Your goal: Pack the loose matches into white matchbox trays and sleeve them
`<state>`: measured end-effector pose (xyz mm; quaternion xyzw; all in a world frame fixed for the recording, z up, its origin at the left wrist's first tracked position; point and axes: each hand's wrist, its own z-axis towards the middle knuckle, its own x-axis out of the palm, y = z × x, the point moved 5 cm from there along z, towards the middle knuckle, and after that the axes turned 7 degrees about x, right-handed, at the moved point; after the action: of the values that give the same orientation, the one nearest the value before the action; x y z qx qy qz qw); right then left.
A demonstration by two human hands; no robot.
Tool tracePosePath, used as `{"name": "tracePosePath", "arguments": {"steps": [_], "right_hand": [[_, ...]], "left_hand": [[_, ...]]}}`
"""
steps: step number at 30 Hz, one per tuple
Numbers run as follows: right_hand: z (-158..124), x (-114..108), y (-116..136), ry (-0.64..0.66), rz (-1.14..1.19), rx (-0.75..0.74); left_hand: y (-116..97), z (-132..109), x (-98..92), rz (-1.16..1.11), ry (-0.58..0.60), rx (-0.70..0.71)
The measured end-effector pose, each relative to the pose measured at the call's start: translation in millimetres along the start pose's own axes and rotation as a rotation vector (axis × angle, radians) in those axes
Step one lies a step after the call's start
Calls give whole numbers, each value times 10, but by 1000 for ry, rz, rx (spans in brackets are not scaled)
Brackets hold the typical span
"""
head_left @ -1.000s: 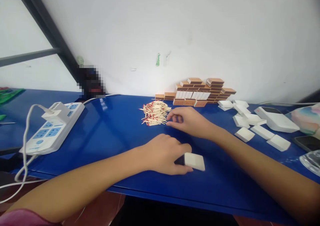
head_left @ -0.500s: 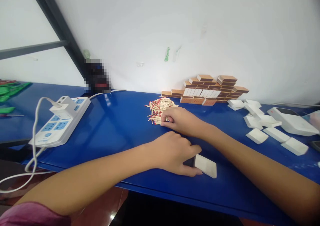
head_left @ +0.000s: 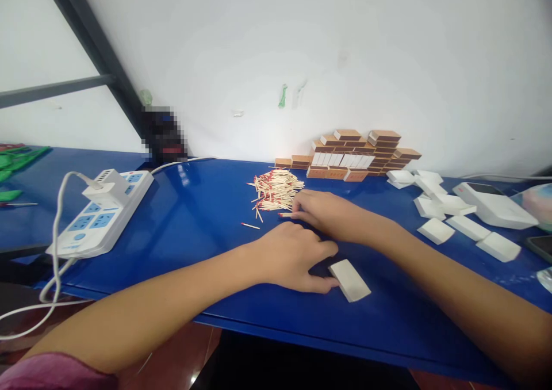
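While one stray match (head_left: 250,225), absent half a second earlier, lay ahead of your left hand (head_left: 293,257), you seemed to be drawing from the match pile (head_left: 278,186) beyond it. That hand's thumb and finger were parted. Your right hand (head_left: 323,210), pulled back from the pile since then, pinched a few matches (head_left: 284,214); the next move likely called for holding them firmly together. Just right of your left hand, by its thumb, the white box (head_left: 350,282) had turned on the surface (head_left: 194,217).
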<state>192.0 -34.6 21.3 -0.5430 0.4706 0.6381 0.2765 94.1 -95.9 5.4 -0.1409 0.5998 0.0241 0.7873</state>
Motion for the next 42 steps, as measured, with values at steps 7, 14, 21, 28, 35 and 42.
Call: {"name": "tracePosePath", "arguments": {"steps": [7, 14, 21, 28, 35, 42], "right_hand": [[-438, -234, -625, -92, 89, 141], [-559, -178, -925, -116, 99, 192], [-624, -257, -766, -117, 250, 193], [-671, -86, -422, -29, 254, 98], [-686, 19, -362, -9, 229, 55], [-708, -9, -375, 2, 151, 61]], "left_hand": [[-24, -6, -63, -177, -14, 0], [-70, 6, -60, -180, -7, 1], [376, -16, -126, -193, -126, -285], [476, -24, -169, -204, -113, -337], [441, -16, -242, -233, -86, -296], [454, -22, -225, -236, -108, -303]]}}
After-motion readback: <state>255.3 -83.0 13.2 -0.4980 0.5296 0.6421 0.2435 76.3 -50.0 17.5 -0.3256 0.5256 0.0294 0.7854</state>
